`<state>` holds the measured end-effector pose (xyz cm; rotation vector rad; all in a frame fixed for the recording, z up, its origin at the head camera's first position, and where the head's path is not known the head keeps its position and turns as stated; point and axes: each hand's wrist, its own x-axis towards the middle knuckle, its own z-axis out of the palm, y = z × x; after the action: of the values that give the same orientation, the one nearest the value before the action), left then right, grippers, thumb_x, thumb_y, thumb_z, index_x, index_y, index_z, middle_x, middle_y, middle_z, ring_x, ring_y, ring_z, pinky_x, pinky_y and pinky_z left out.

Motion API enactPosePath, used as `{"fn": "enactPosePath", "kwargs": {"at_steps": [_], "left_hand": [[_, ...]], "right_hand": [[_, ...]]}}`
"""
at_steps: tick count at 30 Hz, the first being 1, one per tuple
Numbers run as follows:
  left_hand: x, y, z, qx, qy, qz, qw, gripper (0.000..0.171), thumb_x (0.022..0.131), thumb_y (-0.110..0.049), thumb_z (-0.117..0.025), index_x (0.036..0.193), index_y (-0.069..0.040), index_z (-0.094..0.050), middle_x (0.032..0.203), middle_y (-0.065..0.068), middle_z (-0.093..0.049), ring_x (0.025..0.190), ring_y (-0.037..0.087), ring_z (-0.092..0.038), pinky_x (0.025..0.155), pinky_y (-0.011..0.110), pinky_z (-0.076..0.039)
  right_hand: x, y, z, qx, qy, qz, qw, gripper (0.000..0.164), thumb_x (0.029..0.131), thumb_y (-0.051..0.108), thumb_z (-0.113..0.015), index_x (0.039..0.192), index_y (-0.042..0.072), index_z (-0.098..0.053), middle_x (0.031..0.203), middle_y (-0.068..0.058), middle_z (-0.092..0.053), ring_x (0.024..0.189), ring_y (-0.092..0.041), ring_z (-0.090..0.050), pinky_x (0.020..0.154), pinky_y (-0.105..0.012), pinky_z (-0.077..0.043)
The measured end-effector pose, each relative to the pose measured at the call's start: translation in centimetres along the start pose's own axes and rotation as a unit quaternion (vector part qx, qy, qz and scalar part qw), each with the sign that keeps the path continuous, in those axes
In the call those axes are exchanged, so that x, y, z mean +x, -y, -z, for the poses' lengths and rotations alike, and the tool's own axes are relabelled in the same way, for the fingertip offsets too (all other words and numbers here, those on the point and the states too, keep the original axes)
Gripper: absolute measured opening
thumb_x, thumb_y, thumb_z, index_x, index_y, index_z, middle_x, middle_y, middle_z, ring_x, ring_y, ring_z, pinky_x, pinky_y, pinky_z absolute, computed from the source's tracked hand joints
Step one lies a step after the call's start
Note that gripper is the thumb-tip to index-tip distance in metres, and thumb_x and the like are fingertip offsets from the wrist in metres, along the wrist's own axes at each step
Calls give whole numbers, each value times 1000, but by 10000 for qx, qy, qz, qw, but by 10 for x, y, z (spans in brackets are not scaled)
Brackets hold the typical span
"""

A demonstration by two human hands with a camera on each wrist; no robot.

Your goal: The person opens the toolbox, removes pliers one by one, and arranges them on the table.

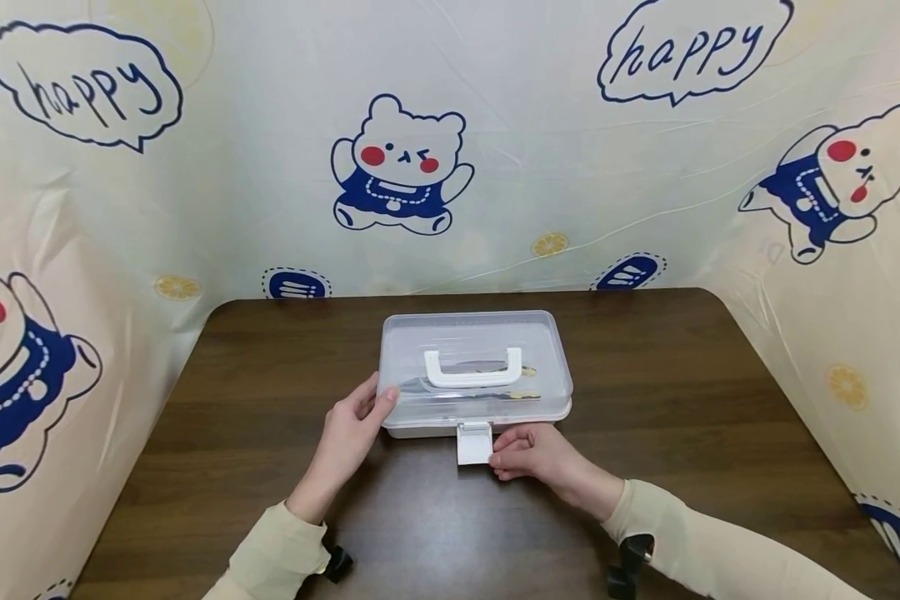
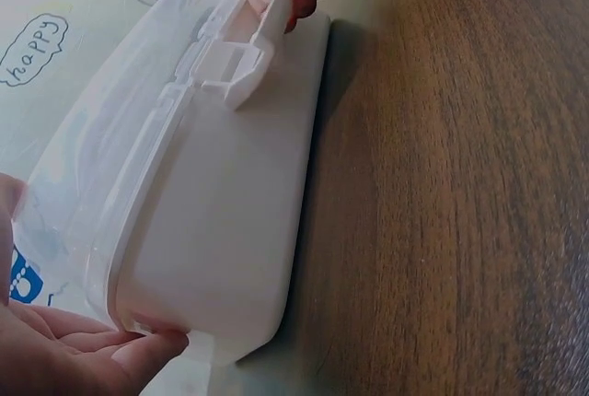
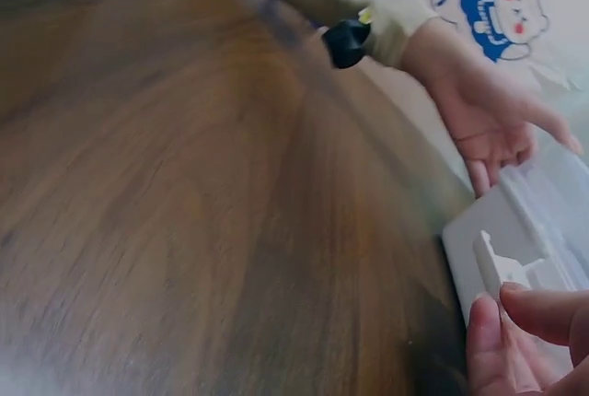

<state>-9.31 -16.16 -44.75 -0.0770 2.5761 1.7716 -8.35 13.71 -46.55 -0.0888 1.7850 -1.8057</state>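
Note:
A plastic storage box point(image 1: 412, 333) with a clear lid and a white base sits on the table, its white handle point(image 1: 472, 381) lying on the lid. Through the lid, slim dark tools point(image 1: 521, 396) with yellowish parts show, their kind unclear. My left hand point(image 1: 351, 432) grips the box's left end, thumb on the lid and fingers around the side. At the front, the white latch point(image 1: 474, 446) is flipped outward. My right hand point(image 1: 536, 456) pinches the latch's right edge between thumb and fingers; the left wrist view shows the latch point(image 2: 247, 74) standing away from the base.
The brown wooden table point(image 1: 270, 358) extends around the box on all sides. A pale curtain point(image 1: 525, 167) printed with bears and lettering hangs behind the table and along both sides. Black straps with small devices point(image 1: 630, 558) sit at both wrists.

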Motion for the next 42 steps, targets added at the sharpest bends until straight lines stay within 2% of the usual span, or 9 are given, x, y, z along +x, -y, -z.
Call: {"fn": "enactPosePath", "kwargs": {"at_steps": [4,11,14,18,21,27,31,42], "left_hand": [[0,0,0,-30,-11,-50,10000,63,104,-34,-66,153,3,-48,146,23,-57,131,31,-60,107,44,-50],[0,0,0,-70,-5,-52,10000,64,104,-35,-66,153,2,-48,146,22,-57,132,30,-60,108,43,-50],[0,0,0,-78,-2,-41,10000,64,104,-35,-66,153,2,-48,146,22,-58,132,30,-60,108,43,-50],[0,1,-1,-63,-1,-12,10000,64,104,-35,-66,153,2,-48,146,22,-58,131,30,-60,107,44,-50],[1,2,-2,-21,-15,-9,10000,64,104,-36,-66,152,3,-48,146,23,-58,131,31,-60,107,45,-51],[1,2,-1,57,-9,14,10000,65,104,-37,-65,153,3,-47,148,22,-56,133,32,-59,107,46,-50],[1,2,0,72,47,45,10000,66,104,-38,-65,154,2,-46,149,22,-55,134,32,-58,109,47,-49],[-1,5,5,-64,327,-43,9994,66,106,-35,-63,157,1,-41,158,19,-46,141,31,-51,111,42,-46]], "right_hand": [[-2,-1,0,-327,-138,179,9992,18,93,-6,-70,104,-20,-67,89,-22,-75,72,-11,-71,74,-29,-64],[0,-6,3,-579,-189,356,9975,27,96,-3,-68,118,-19,-68,104,-28,-75,85,-10,-73,79,-26,-62],[1,-8,4,-840,-193,541,9948,31,96,-1,-70,122,-17,-68,112,-29,-73,97,-16,-74,83,-23,-61],[2,-10,5,-1164,-210,775,9900,33,94,-2,-71,123,-17,-67,116,-29,-72,110,-30,-72,85,-19,-57],[2,-11,6,-1300,-227,879,9873,32,94,-1,-71,122,-17,-68,116,-29,-72,112,-37,-70,84,-16,-56],[-1,-9,9,-1576,-340,1082,9810,30,94,-2,-71,121,-16,-69,114,-28,-73,109,-40,-71,83,-16,-56],[-7,-7,15,-1754,-500,1090,9772,30,94,0,-72,120,-14,-70,114,-26,-74,108,-38,-72,81,-16,-56],[-27,-6,47,-2377,-1148,918,9601,32,94,16,-79,117,-5,-76,111,-15,-78,100,-18,-75,79,-18,-57]]}}
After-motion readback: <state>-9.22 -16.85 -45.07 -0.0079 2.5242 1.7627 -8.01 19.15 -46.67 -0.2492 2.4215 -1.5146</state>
